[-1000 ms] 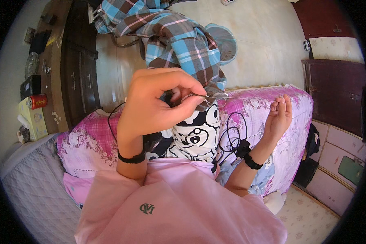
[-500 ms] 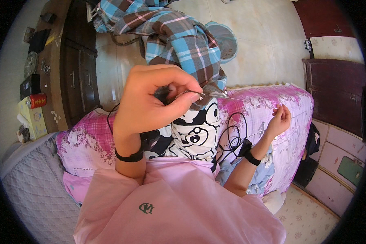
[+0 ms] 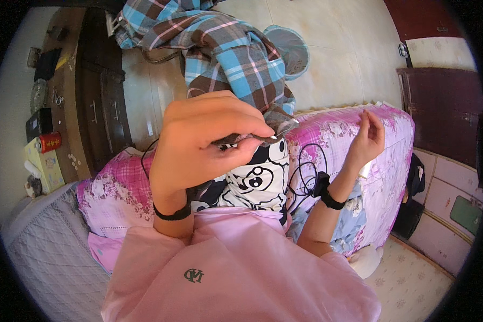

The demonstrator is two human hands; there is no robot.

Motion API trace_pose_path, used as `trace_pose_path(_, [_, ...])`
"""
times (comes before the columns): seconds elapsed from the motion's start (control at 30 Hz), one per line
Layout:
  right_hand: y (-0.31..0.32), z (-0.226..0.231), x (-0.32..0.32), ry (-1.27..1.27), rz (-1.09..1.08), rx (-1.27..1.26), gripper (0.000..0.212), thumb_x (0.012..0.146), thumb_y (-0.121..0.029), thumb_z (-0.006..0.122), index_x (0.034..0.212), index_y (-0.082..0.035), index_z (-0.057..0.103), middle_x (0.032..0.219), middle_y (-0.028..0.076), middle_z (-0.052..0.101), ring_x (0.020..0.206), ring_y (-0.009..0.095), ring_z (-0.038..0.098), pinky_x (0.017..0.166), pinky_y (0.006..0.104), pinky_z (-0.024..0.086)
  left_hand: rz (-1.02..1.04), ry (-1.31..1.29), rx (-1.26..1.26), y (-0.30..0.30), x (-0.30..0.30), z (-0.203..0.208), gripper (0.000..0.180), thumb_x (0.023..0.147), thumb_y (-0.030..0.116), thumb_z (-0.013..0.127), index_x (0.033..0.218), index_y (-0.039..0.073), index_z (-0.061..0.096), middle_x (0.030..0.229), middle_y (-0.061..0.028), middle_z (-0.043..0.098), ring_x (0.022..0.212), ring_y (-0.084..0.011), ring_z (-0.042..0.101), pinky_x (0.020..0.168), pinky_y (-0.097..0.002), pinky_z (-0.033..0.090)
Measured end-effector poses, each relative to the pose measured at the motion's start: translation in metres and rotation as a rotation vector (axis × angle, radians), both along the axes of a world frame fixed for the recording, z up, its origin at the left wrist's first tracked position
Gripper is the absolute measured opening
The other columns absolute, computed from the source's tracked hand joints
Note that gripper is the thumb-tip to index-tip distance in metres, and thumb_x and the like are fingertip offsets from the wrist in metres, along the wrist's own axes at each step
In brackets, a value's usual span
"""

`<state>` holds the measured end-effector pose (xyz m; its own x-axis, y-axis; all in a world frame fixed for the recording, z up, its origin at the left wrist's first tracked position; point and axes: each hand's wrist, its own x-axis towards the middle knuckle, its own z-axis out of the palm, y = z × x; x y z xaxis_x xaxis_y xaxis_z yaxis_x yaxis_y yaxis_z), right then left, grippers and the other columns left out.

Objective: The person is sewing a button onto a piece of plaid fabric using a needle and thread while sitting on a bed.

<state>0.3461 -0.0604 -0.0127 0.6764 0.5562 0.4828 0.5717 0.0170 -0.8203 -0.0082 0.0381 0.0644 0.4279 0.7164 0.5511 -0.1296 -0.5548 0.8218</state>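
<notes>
In front of my lap my left hand (image 3: pixel 212 139) is closed in a pinch. Between its thumb and forefinger is a thin brown strip of fabric (image 3: pixel 263 139), seemingly an edge of the plaid cloth (image 3: pixel 247 56); the other fingers hide the rest. A fine pale thread (image 3: pixel 297 123) curves just beyond these fingertips. Off to the right, above the bed, my right hand (image 3: pixel 370 138) is raised with its fingers drawn together. Whatever it pinches is too small to make out. The blue, brown and white plaid cloth drapes away toward the far left.
I sit on a bed with a pink floral sheet (image 3: pixel 333 126). Black cable (image 3: pixel 306 172) lies coiled beside my right forearm. A blue-lined bin (image 3: pixel 295 51) stands on the floor ahead. To the left, a dark wooden cabinet (image 3: pixel 72 123) holds a red can (image 3: pixel 50 141) and a tissue box (image 3: pixel 45 167).
My left hand has shifted slightly right and turned, its fingers more closed. My right hand has risen a little. The thread that ran straight between them now shows only as a short curve.
</notes>
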Motion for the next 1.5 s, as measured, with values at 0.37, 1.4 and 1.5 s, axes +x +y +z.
trace_pose_path(0.37, [0.041,0.110,-0.137,-0.550,0.673,0.231,0.030,0.057,-0.002,0.078,0.086,-0.006,0.077,0.091,0.008,0.066,0.083,0.024,0.062,0.068,0.0327,0.049,-0.051,-0.105,0.277,0.001,0.000,0.009,0.023,0.059,0.003,0.077,0.081,-0.002,0.072,0.079,-0.0132,0.071,0.065,-0.0244,0.063,0.058,-0.0334,0.046])
trace_pose_path(1.4, [0.035,0.087,-0.153,-0.479,0.812,0.041,0.027,0.062,-0.002,0.079,0.089,-0.007,0.078,0.086,0.005,0.067,0.078,0.025,0.063,0.066,0.0344,0.051,-0.071,-0.040,-0.182,-0.004,-0.001,0.001,0.023,0.062,-0.012,0.071,0.083,-0.003,0.071,0.077,-0.0127,0.070,0.067,-0.0185,0.066,0.059,-0.0249,0.047])
trace_pose_path(1.5, [0.033,0.085,-0.153,-0.473,0.791,0.037,0.028,0.062,0.000,0.079,0.089,-0.006,0.078,0.085,0.005,0.067,0.077,0.024,0.063,0.065,0.0339,0.050,-0.078,-0.038,-0.207,-0.004,-0.001,0.001,0.023,0.062,-0.011,0.071,0.083,-0.003,0.071,0.077,-0.0122,0.070,0.067,-0.0180,0.065,0.059,-0.0248,0.047])
